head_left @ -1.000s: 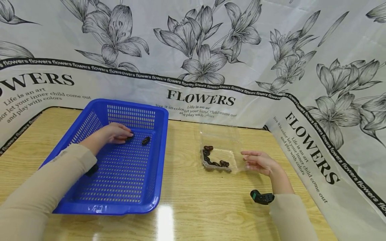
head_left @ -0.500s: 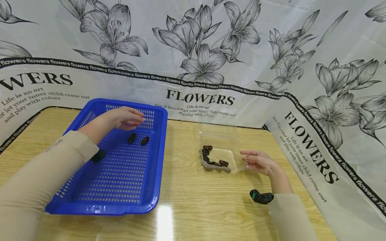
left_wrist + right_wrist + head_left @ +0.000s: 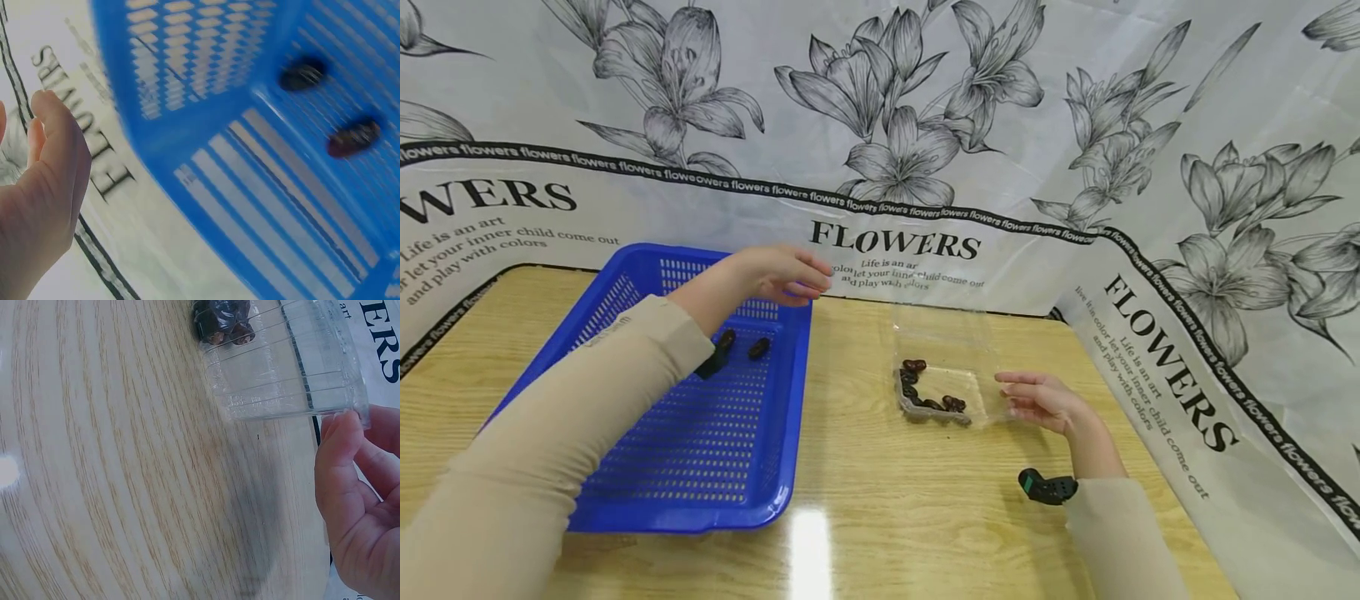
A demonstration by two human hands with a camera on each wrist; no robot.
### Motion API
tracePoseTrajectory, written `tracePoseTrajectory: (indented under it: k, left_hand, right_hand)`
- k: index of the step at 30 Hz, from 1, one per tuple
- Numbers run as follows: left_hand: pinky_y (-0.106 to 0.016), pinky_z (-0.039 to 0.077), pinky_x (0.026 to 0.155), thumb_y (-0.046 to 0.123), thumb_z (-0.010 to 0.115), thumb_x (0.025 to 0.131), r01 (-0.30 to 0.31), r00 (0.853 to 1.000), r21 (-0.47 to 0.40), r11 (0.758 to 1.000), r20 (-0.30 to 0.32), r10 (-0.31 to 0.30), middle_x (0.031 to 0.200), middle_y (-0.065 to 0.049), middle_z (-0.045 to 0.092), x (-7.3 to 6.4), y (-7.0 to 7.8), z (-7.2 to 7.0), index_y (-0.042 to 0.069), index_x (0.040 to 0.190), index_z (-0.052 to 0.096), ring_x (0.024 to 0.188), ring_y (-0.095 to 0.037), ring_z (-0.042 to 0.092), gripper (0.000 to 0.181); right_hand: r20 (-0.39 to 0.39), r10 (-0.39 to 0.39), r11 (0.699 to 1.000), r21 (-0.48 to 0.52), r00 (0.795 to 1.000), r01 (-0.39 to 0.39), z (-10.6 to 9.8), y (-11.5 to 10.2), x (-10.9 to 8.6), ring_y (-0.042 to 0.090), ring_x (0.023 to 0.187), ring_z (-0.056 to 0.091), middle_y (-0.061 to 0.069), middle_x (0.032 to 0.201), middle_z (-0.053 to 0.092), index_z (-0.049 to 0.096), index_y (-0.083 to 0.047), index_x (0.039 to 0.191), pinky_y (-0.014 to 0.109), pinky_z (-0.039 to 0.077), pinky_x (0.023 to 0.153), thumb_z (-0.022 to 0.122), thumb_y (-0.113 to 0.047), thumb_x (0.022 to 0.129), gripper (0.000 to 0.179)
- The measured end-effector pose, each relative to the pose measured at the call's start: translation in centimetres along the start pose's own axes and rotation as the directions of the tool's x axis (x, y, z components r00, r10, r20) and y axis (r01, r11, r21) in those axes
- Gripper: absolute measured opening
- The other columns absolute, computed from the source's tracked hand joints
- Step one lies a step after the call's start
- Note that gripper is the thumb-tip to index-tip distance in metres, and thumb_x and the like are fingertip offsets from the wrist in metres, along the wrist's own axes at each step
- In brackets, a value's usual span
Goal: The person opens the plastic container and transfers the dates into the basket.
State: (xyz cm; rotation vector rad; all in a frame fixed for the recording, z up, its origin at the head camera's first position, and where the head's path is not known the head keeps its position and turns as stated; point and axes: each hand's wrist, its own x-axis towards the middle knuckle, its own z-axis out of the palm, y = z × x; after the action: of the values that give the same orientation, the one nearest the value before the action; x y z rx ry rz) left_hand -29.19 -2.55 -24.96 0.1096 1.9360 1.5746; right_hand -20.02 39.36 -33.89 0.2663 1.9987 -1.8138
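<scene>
My left hand (image 3: pixel 786 275) passes above the far right corner of the blue plastic basket (image 3: pixel 786 467), fingers loosely extended and holding nothing. Two dark brown dates lie on the basket floor: one date (image 3: pixel 759 347) to the right, another date (image 3: pixel 726 340) partly covered by the wrist strap. In the left wrist view both show slightly blurred. A clear plastic box (image 3: pixel 958 383) with its lid raised sits on the table, several dates (image 3: pixel 910 387) along its left and front sides. At its right side my right hand (image 3: pixel 1037 400) pinches the edge between thumb and fingers (image 3: pixel 342 440).
Both hands are above a wood-grain table (image 3: pixel 895 508). A flower-printed cloth (image 3: pixel 895 158) stands behind and along the right side. A black wrist camera (image 3: pixel 1047 487) hangs below the right wrist.
My left hand has let go of a date on the basket floor, risen, and moved right toward the far rim. The right hand stays at the plastic box.
</scene>
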Motion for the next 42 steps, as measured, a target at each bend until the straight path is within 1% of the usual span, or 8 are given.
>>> tracePoseTrajectory:
  k: [9, 17, 24, 31, 34, 36, 40, 42]
  left_hand:
    - [-0.027, 0.047, 0.077, 0.003, 0.058, 0.091, 0.034, 0.998, -0.02, 0.999, 0.057, -0.033, 0.128, -0.011, 0.05, 2.1, 1.8, 4.4, 0.005, 0.131, 0.046, 0.099, -0.02, 0.052, 0.042]
    - [-0.031, 0.049, 0.082, 0.002, 0.063, 0.087, 0.014, 0.997, 0.013, 1.0, 0.077, -0.015, 0.113, -0.009, 0.056, 3.7, 2.4, 8.0, 0.005, 0.123, 0.054, 0.091, -0.019, 0.054, 0.037]
    - [-0.029, 0.051, 0.078, 0.003, 0.063, 0.088, -0.078, 0.983, 0.139, 0.987, 0.173, 0.053, 0.118, -0.01, 0.057, 5.0, 1.7, 11.7, 0.002, 0.12, 0.056, 0.101, -0.023, 0.054, 0.033]
    - [-0.035, 0.048, 0.09, -0.001, 0.061, 0.087, -0.089, 0.963, 0.068, 0.994, 0.259, 0.069, 0.12, -0.014, 0.057, 7.1, 0.4, 16.2, -0.003, 0.122, 0.053, 0.099, -0.025, 0.055, 0.035]
    - [-0.039, 0.046, 0.092, -0.002, 0.061, 0.087, -0.135, 0.963, 0.103, 0.986, 0.248, 0.106, 0.119, -0.014, 0.057, 7.7, -0.6, 17.6, -0.003, 0.118, 0.056, 0.106, -0.03, 0.054, 0.031]
    - [-0.034, 0.049, 0.085, -0.001, 0.063, 0.085, -0.235, 0.961, 0.26, 0.937, 0.208, 0.184, 0.115, -0.013, 0.06, 8.3, -1.3, 18.3, -0.003, 0.113, 0.06, 0.101, -0.026, 0.056, 0.028]
    - [-0.027, 0.05, 0.078, 0.002, 0.066, 0.084, -0.347, 0.933, 0.615, 0.708, 0.149, 0.328, 0.112, -0.008, 0.063, 9.1, -2.5, 19.7, 0.001, 0.108, 0.066, 0.097, -0.02, 0.059, 0.025]
    - [-0.027, 0.049, 0.082, 0.003, 0.065, 0.085, -0.349, 0.926, 0.699, 0.624, 0.157, 0.342, 0.114, -0.006, 0.063, 9.2, -3.0, 20.3, 0.003, 0.11, 0.066, 0.102, -0.019, 0.058, 0.025]
  right_hand:
    - [0.014, 0.0, 0.999, 0.039, 1.0, 0.0, -0.1, 0.1, 0.1, 0.013, 0.07, 0.062, 0.005, 0.088, 0.06, 0.058, -0.001, 0.12, 0.021, 0.053, 0.064, 0.053, 0.0, 0.093, 0.028]
    - [0.015, -0.021, 0.999, 0.03, 1.0, 0.021, -0.2, -0.3, 0.2, 0.012, 0.069, 0.061, 0.004, 0.086, 0.061, 0.057, -0.001, 0.121, 0.021, 0.052, 0.063, 0.054, -0.001, 0.092, 0.029]
    - [0.024, -0.02, 0.999, 0.034, 1.0, 0.019, -0.2, 0.0, 0.1, 0.013, 0.07, 0.061, 0.005, 0.085, 0.061, 0.06, -0.003, 0.116, 0.022, 0.053, 0.063, 0.052, 0.001, 0.092, 0.025]
    - [0.006, -0.017, 0.999, 0.035, 1.0, 0.017, -0.4, 0.3, 0.0, 0.012, 0.071, 0.061, 0.004, 0.085, 0.06, 0.061, -0.004, 0.116, 0.021, 0.052, 0.063, 0.051, 0.001, 0.093, 0.025]
    - [0.006, -0.012, 0.999, 0.033, 1.0, 0.012, -0.3, 0.2, -0.1, 0.012, 0.07, 0.061, 0.004, 0.086, 0.06, 0.056, -0.001, 0.123, 0.021, 0.053, 0.064, 0.051, 0.0, 0.093, 0.03]
    - [0.012, -0.011, 1.0, 0.03, 1.0, 0.011, -0.1, 0.2, -0.1, 0.011, 0.071, 0.06, 0.005, 0.087, 0.059, 0.048, 0.003, 0.13, 0.021, 0.052, 0.064, 0.051, 0.0, 0.093, 0.037]
    - [0.009, -0.012, 1.0, 0.01, 1.0, 0.012, 0.0, 0.2, 0.1, 0.011, 0.07, 0.06, 0.005, 0.087, 0.059, 0.037, 0.008, 0.137, 0.021, 0.052, 0.063, 0.051, -0.002, 0.094, 0.045]
    - [0.002, -0.017, 1.0, -0.002, 1.0, 0.017, 0.0, 0.3, 0.2, 0.011, 0.07, 0.06, 0.005, 0.088, 0.059, 0.037, 0.007, 0.137, 0.02, 0.052, 0.063, 0.051, -0.002, 0.094, 0.046]
